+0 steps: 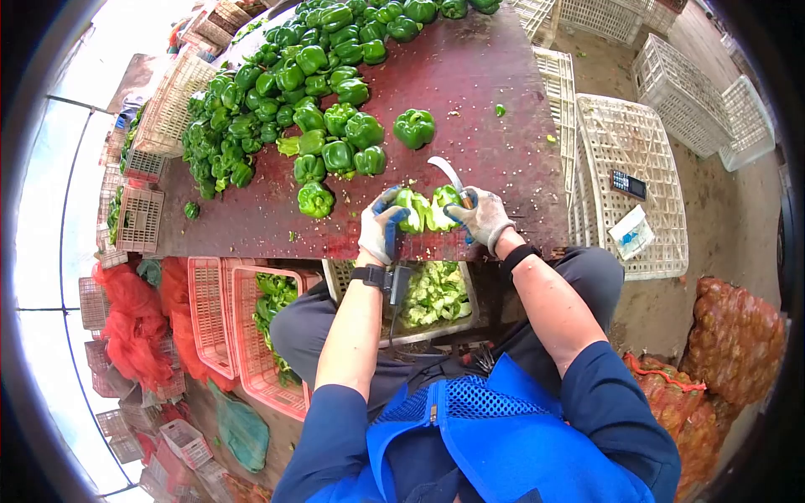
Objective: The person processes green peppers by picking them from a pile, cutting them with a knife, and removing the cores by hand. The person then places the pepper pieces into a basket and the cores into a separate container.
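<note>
My left hand (380, 223), in a white glove with blue fingers, is closed around one half of a split green bell pepper (412, 212). The pale inside of the pepper faces up. Closed on the other pepper half (442, 210) is my right hand (488, 217), also gloved. It grips a small curved knife (448, 172) too, whose blade points up and to the left, away from the pepper. Both hands are just above the near edge of the dark red table (478, 101). Whole bell peppers (340, 157) lie beyond my left hand, and a single pepper (414, 128) sits apart.
A large pepper pile (277, 84) covers the table's far left. Below the edge, a crate (470, 323) holds pale green trimmings (438, 295). Pink crates (243, 369) stand at left. A phone (629, 184) rests on an upturned white crate (595, 126). Filled mesh sacks (729, 339) are lower right.
</note>
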The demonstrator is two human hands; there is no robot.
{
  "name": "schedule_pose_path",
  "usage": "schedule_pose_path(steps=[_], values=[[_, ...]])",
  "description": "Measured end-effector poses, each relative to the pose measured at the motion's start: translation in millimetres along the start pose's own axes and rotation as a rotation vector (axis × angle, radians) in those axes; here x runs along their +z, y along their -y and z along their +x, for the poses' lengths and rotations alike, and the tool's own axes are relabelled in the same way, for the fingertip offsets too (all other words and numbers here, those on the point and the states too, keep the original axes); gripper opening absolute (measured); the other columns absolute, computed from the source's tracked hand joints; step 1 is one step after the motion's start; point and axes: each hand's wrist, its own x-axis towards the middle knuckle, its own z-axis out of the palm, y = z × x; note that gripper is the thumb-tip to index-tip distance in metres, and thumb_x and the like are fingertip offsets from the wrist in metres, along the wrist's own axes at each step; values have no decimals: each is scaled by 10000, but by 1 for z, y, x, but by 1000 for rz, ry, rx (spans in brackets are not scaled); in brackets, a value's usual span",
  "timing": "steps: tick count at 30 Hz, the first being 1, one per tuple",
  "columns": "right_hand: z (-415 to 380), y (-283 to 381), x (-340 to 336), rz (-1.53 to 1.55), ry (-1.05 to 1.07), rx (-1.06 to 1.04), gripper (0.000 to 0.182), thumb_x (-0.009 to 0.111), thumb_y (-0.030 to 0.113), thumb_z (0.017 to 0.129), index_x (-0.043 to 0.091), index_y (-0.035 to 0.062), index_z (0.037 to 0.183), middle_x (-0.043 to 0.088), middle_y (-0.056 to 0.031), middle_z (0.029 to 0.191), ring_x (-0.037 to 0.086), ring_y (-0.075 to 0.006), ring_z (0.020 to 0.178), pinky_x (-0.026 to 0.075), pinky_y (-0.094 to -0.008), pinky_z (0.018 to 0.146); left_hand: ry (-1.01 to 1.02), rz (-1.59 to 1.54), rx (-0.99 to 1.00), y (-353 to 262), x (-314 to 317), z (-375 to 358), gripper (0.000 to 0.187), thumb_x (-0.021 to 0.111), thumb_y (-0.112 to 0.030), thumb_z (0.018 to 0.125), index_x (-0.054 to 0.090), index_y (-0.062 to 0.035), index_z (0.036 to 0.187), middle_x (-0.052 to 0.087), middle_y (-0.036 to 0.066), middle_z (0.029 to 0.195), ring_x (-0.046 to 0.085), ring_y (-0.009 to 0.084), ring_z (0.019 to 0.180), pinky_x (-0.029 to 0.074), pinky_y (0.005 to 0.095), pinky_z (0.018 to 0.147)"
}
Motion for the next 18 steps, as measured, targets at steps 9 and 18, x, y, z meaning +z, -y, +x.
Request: schedule_pose_path(steps=[9,18], values=[[1,-7,6,51,-5,39,454,786,416,801,687,57,1061,709,-173,947,674,-352,905,521,-436,828,-83,1344,772,-26,34,-40,498,734,-257,765,652,-117,1236,655,141,1200,591,347,1136,432,477,1012],[2,-9,2,54,22,-52,516,814,427,751,677,76,1102,708,-178,1040,672,-362,978,525,-436,858,157,1613,648,1,57,-30,626,776,-340,740,597,-53,1268,700,135,1071,612,336,1050,457,455,955]])
